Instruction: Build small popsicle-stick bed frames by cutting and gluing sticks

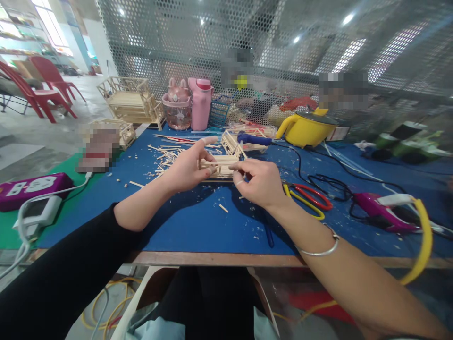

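A small stick frame (219, 166) lies on the blue mat (198, 222) near the middle of the table, held between both hands. It appears to be a flat panel of thin wooden sticks laid side by side. The step in hand looks like assembly: a stick being fitted or pressed onto the panel's right end. The next move probably calls for steady pressure and fine alignment, so the piece sits flush while the rest stays still.

The left hand (187, 167) grips the frame's left end, thumb and lower fingers closed on it, forefinger stretched out straight above. The right hand (260, 182) pinches the right end with thumb and forefinger together; whether it also holds a separate stick cannot be told. Both forearms reach in from the table's near edge, wrists lifted slightly; the right wrist wears a bangle (320, 248).

Loose sticks (166, 156) and chips litter the mat behind the frame. Scissors (307, 196) lie just right of the right hand, a glue gun (385, 210) farther right. A yellow pot (306, 127) and pink bottle (200, 104) stand at the back.
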`<state>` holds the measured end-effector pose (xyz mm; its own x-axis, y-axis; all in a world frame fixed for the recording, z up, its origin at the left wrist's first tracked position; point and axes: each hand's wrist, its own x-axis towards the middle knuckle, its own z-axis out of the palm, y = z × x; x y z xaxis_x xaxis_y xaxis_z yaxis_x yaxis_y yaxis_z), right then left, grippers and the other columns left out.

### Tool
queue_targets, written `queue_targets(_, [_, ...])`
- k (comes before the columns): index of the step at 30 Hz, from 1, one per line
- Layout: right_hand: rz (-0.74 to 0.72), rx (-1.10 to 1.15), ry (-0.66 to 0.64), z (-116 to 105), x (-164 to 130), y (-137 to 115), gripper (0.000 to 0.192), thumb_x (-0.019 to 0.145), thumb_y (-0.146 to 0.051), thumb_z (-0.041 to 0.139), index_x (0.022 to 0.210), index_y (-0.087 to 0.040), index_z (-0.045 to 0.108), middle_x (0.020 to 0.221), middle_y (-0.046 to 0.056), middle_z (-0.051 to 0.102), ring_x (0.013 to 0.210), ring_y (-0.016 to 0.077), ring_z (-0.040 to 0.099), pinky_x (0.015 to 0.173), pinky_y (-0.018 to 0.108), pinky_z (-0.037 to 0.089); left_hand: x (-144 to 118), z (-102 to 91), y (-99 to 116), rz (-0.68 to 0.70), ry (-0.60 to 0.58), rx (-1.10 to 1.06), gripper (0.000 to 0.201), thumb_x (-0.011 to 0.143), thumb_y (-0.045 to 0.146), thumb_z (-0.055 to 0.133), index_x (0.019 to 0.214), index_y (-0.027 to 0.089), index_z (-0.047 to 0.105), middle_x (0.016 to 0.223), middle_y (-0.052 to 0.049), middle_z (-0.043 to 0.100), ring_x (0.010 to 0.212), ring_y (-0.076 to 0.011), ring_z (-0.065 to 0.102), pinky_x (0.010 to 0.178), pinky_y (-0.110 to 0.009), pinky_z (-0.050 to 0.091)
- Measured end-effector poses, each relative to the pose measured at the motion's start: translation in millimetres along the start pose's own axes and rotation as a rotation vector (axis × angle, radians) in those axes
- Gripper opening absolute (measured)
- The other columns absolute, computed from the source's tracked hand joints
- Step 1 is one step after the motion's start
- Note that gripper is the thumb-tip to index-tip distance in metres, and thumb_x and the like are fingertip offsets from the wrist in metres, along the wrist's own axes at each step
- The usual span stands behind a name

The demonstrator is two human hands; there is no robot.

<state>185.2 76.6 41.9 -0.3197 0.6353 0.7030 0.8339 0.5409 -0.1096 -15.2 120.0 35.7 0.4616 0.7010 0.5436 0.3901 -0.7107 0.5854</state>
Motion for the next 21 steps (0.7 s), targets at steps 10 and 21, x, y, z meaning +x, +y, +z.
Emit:
queue_targets(10, [0.019,-0.063,-0.042,12.7,-6.1,-5.3,0.023,0.084,-0.023,0.054,0.094,-0.021,0.074,0.093,0.005,0.075,0.082,0.0196,0.070,0.069,0.027,0.047,0.0,-1.4,-0.7,-0.005,-0.008,0.027,0.065,0.075,0.015,0.060,0.135,0.019,0.036,0.094,-0.003,0.067,0.082,-0.0151,0.063,0.076,-0.029,0.048])
queue_targets(21, [0.044,-0.056,-0.048,13.2,-5.7,-6.2,0.018,0.080,-0.024,0.056,0.084,-0.020,0.074,0.075,0.002,0.073,0.064,0.0158,0.065,0.060,0.025,0.042,-0.3,-1.4,-0.2,-0.007,-0.019,0.042,0.065,0.076,0.017,0.060,0.136,0.017,0.035,0.095,-0.004,0.066,0.084,-0.0167,0.062,0.076,-0.031,0.047])
